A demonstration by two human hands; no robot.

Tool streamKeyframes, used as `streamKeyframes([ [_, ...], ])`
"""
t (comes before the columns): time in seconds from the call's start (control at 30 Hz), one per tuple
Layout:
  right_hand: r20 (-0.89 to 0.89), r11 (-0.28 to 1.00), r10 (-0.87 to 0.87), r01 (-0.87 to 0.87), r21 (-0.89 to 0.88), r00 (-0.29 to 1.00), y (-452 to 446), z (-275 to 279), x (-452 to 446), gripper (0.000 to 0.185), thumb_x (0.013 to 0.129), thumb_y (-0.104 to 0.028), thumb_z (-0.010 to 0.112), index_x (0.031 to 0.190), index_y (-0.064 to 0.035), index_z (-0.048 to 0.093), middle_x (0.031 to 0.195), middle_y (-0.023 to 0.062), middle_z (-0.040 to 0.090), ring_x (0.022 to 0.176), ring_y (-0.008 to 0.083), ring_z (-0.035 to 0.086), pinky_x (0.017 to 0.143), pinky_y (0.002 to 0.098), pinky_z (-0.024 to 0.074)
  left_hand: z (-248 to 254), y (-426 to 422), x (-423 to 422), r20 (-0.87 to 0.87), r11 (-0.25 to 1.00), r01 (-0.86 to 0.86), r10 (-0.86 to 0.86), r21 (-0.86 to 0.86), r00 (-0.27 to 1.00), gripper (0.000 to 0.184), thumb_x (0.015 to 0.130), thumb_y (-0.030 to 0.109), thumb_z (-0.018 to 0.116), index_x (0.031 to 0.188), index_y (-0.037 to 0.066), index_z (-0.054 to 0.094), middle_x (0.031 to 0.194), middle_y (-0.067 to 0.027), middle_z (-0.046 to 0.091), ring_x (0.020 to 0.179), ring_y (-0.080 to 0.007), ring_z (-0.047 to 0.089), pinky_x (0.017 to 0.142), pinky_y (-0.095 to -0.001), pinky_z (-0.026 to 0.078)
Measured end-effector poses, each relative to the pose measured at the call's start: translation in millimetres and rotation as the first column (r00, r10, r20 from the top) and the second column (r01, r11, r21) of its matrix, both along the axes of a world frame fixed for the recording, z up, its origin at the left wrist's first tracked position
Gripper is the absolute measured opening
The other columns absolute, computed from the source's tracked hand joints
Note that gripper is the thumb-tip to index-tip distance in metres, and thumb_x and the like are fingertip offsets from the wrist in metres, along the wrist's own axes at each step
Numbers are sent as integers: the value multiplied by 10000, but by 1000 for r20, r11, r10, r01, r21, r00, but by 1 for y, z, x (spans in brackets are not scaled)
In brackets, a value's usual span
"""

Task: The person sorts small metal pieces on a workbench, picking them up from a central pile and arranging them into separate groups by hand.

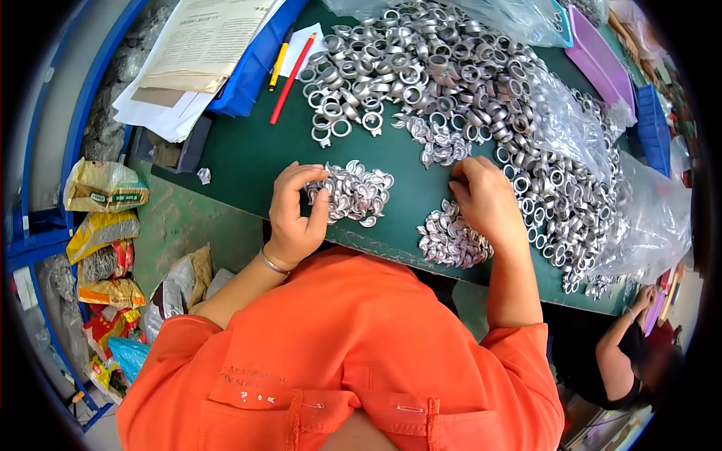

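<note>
My left hand [295,212] is at the left edge of a pile of small silver leaf-shaped metal pieces [355,194]. Its thumb and index finger curl toward each other there; what lies between the tips is too small to make out. My right hand [485,197] is closed, its fingertips pointing down to the table between two other piles. Just below it is a heap of similar metal pieces [451,239] near the table's front edge. Above it lies a smaller cluster of leaf-shaped pieces [442,144]. Whatever the right fingertips hold is hidden.
A large heap of metal rings [421,56] spreads across the green table [248,161], partly under clear plastic bags [568,124]. A red pen [292,79] and yellow marker [279,66] lie beside a blue bin [252,71] with papers. Another person [617,353] sits at right.
</note>
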State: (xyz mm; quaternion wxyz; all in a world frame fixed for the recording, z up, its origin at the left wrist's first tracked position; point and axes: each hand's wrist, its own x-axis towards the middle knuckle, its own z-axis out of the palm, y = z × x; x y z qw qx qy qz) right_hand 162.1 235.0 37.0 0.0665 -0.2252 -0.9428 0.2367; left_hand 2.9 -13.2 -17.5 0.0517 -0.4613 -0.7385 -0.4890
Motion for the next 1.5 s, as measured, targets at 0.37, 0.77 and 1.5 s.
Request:
streamKeyframes([
  [0.37, 14, 996, -8, 6, 92, 1000, 0, -1, 10, 175, 751, 42, 696, 908, 5, 627, 893, 163, 621, 843, 368, 620, 741, 436, 499, 0, 0, 0, 3, 1000, -12, 11, 13, 1000, 315, 879, -21, 613, 1184, 7, 537, 1078, -119, 668, 1074, -295, 627, 1043, -489, 419],
  [0.77, 132, 998, -66, 63, 22, 989, 7, 2, 12, 154, 733, 24, 705, 861, 0, 622, 870, 160, 633, 823, 367, 627, 743, 438, 497, -2, 0, -1, 19, 999, -22, 21, 44, 1000, 302, 871, 5, 628, 1165, 15, 558, 1080, -119, 662, 1052, -315, 625, 1025, -502, 431],
  [1.5, -167, 995, 49, -33, 96, 985, -30, -12, -38, 202, 776, 18, 703, 972, -26, 679, 1031, 130, 620, 982, 347, 602, 818, 431, 519, -1, 0, -1, 13, 999, -7, 7, 45, 1000, 314, 861, 4, 629, 1165, 17, 553, 1085, -124, 661, 1041, -318, 627, 1034, -502, 426],
])
